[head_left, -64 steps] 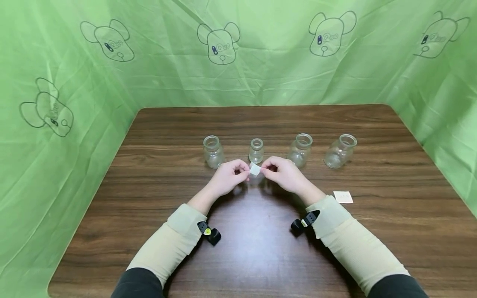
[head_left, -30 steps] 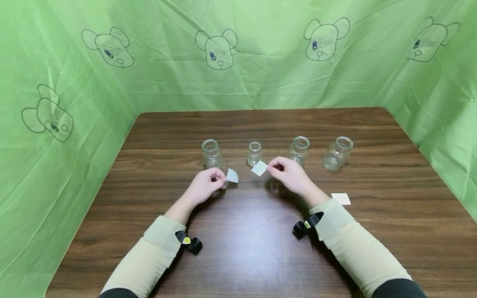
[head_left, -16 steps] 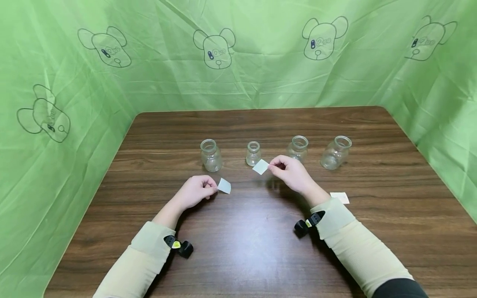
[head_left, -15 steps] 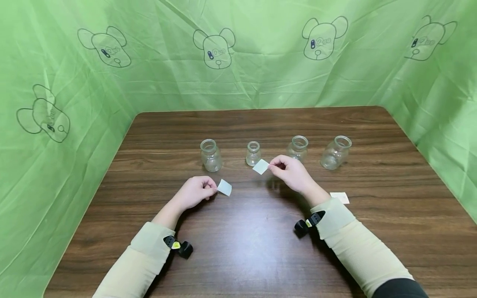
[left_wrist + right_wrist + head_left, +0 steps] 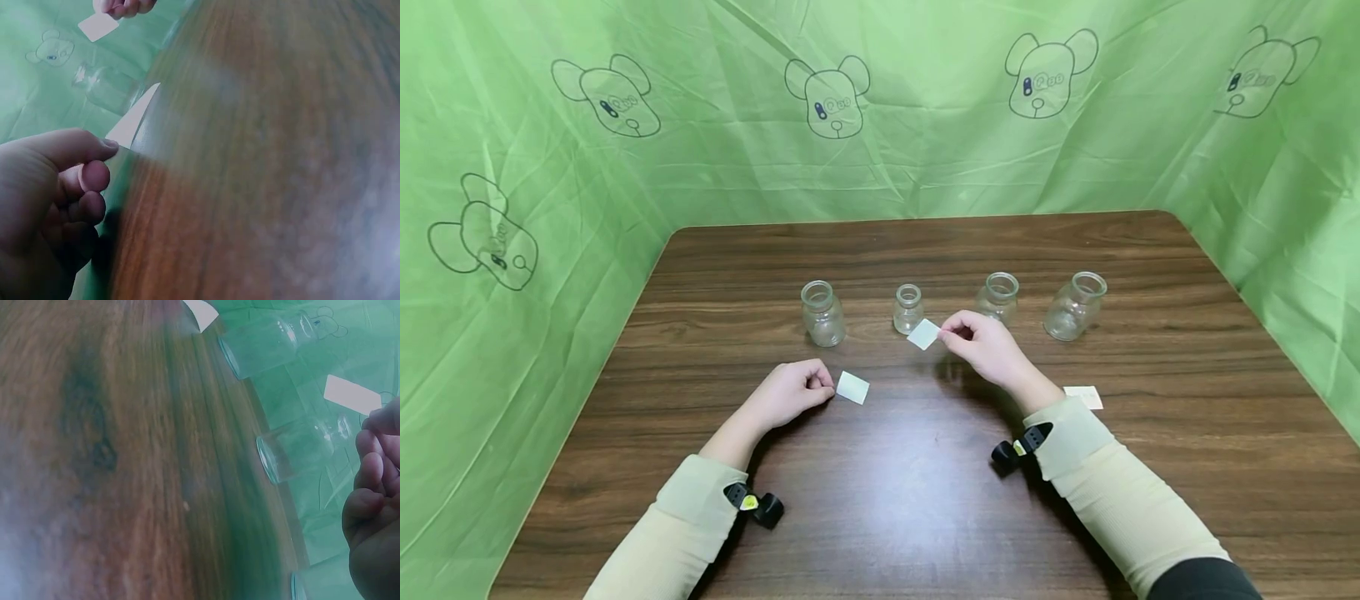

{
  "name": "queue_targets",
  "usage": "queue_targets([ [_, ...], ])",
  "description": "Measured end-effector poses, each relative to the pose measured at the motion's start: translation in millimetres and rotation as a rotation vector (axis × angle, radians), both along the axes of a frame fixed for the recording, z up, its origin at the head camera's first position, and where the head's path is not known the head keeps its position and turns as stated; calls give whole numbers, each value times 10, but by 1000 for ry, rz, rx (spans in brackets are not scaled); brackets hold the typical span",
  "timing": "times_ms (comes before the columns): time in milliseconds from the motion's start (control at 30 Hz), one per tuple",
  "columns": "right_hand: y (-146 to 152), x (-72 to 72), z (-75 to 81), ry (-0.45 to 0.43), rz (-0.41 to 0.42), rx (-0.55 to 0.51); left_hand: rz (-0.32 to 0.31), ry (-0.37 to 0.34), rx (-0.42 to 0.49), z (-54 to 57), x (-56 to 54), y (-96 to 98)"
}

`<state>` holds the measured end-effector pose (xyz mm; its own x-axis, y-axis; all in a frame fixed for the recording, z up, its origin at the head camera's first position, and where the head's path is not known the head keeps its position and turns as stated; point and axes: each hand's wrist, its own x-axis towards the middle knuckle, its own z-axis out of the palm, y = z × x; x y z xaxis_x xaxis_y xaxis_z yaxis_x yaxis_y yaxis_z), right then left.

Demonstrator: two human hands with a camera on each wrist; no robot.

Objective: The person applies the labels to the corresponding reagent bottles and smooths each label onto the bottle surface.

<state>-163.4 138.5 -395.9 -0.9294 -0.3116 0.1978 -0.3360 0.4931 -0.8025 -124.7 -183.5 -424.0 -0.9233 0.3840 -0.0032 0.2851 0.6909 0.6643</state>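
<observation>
At mid-table in the head view, my left hand [image 5: 787, 393] pinches a small square of white paper [image 5: 852, 387] by its corner, low over the wood. The left wrist view shows this paper [image 5: 134, 117] edge-on at the thumb tip. My right hand [image 5: 985, 346] pinches a second white paper square [image 5: 923, 334] between thumb and forefinger. That square overlaps the base of the smallest glass jar [image 5: 907, 307] in the head view. Behind my right hand stands another glass jar [image 5: 1000, 293], its lower part hidden.
An open glass jar [image 5: 823, 315] stands on the left of the row, and one more glass jar [image 5: 1075, 308] on the right. Beside my right sleeve lies a white paper piece [image 5: 1084, 397]. A green curtain [image 5: 925, 167] borders the wooden table [image 5: 910, 517].
Both hands held one paper square together; now two squares are apart. My left hand has drawn left and toward the near edge, its paper turning flatter. The right hand stays almost still.
</observation>
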Motion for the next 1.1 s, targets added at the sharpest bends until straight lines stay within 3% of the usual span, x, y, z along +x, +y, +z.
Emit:
queue_targets([
  [433,-143,-5,2,26,13,-8,56,-43,150,96,-76,96],
  [600,-247,5,-9,45,1,-4,45,-53,212,143,-115,182],
  [900,-455,-14,-4,90,4,-4,60,86,222,226,-178,398],
  [1100,-564,-22,0,137,6,-4,88,112,282,279,-169,502],
])
